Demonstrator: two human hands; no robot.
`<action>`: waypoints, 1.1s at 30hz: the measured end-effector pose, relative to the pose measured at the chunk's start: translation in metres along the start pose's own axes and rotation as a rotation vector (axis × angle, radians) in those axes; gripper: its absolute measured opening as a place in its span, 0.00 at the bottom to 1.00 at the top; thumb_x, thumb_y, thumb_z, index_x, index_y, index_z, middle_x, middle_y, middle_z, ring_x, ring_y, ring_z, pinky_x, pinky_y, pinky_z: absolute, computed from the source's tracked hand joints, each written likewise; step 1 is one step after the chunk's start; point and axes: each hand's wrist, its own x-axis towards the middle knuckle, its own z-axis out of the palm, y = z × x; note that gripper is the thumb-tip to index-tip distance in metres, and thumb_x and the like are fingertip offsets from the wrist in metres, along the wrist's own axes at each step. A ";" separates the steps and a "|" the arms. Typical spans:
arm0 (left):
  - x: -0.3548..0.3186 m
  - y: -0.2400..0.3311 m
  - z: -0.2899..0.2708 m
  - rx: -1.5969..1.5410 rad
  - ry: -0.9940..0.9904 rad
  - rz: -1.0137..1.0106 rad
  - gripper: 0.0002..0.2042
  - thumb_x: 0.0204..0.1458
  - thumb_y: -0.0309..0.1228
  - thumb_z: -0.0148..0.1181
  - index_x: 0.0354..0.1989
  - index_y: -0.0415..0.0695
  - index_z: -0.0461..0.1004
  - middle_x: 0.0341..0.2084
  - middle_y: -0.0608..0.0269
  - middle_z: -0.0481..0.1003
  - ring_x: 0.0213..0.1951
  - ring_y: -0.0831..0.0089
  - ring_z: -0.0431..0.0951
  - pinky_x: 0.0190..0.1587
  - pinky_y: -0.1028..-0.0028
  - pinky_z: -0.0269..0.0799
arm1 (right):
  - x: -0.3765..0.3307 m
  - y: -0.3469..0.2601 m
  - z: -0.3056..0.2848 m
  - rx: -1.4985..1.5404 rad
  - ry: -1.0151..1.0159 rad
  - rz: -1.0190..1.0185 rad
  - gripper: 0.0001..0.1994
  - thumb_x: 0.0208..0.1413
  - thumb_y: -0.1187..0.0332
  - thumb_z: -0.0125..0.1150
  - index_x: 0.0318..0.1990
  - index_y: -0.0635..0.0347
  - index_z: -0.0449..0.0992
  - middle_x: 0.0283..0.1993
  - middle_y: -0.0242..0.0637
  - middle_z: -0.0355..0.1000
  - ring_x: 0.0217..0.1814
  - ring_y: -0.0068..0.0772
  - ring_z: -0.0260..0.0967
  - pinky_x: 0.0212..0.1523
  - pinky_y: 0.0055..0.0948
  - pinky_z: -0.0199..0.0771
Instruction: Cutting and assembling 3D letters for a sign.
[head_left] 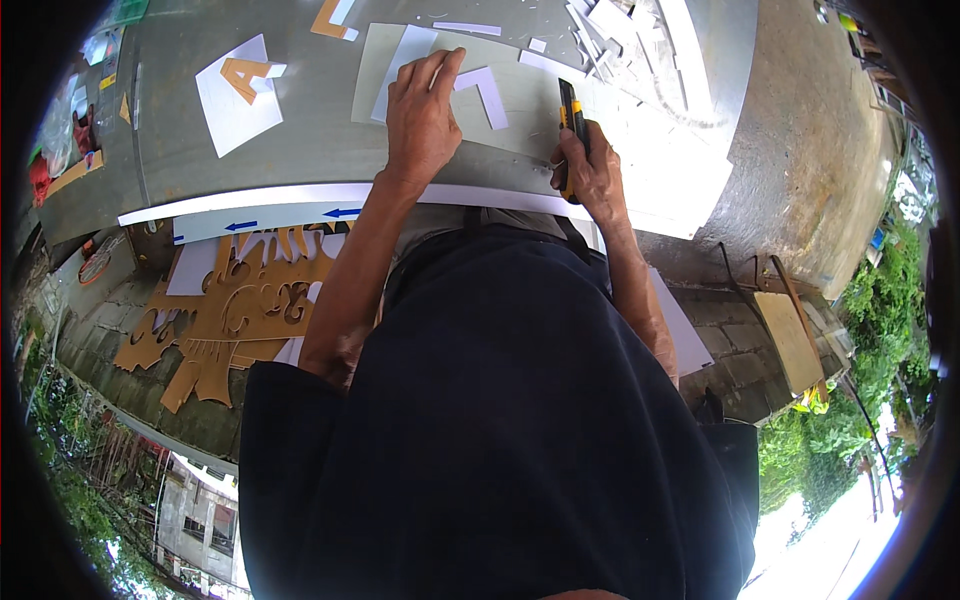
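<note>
My right hand [592,172] is closed around a black and yellow utility knife [570,112], whose front end points away from me, above the table. My left hand [424,122] rests on a pale sheet [372,72], fingers stretched forward and partly bent. Beneath its fingers lies a white strip [408,58]. Just right of those fingertips is an L-shaped white piece [490,98], flat on the table. A white board piece [226,112] with a brown letter-shaped cut-out [243,78] on it sits farther left.
White offcuts [612,30] are scattered at the far right of the grey table [310,130]. A long white strip [300,194] runs along the near edge. Below on the left, brown cut-out sheets [235,310] are piled. A wooden board [788,340] leans at the lower right.
</note>
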 end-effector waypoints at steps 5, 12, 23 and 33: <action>0.014 0.007 -0.007 0.024 -0.225 0.265 0.31 0.47 0.21 0.68 0.63 0.55 0.74 0.63 0.69 0.70 0.65 0.63 0.65 0.64 0.55 0.60 | -0.004 0.005 -0.001 0.000 0.021 0.006 0.16 0.71 0.57 0.52 0.45 0.65 0.69 0.27 0.39 0.77 0.22 0.30 0.78 0.24 0.31 0.75; 0.005 0.004 0.001 0.010 -0.241 0.252 0.22 0.46 0.31 0.74 0.53 0.54 0.82 0.62 0.70 0.71 0.65 0.61 0.67 0.66 0.57 0.59 | -0.014 0.012 0.010 -0.127 0.000 -0.106 0.15 0.71 0.60 0.52 0.47 0.68 0.68 0.24 0.41 0.76 0.21 0.33 0.78 0.22 0.33 0.75; -0.013 0.009 0.033 -0.179 0.193 0.056 0.34 0.46 0.36 0.78 0.63 0.41 0.72 0.63 0.51 0.71 0.69 0.48 0.65 0.68 0.53 0.63 | -0.006 0.002 0.033 -0.503 0.107 -0.276 0.13 0.67 0.62 0.57 0.40 0.64 0.65 0.21 0.53 0.74 0.24 0.60 0.77 0.27 0.52 0.75; -0.017 0.011 0.040 0.028 0.130 0.023 0.36 0.50 0.46 0.73 0.63 0.34 0.71 0.66 0.45 0.69 0.72 0.46 0.61 0.74 0.46 0.46 | -0.004 0.006 0.032 -0.609 0.072 -0.289 0.12 0.67 0.65 0.58 0.46 0.65 0.66 0.18 0.49 0.72 0.20 0.53 0.77 0.21 0.45 0.73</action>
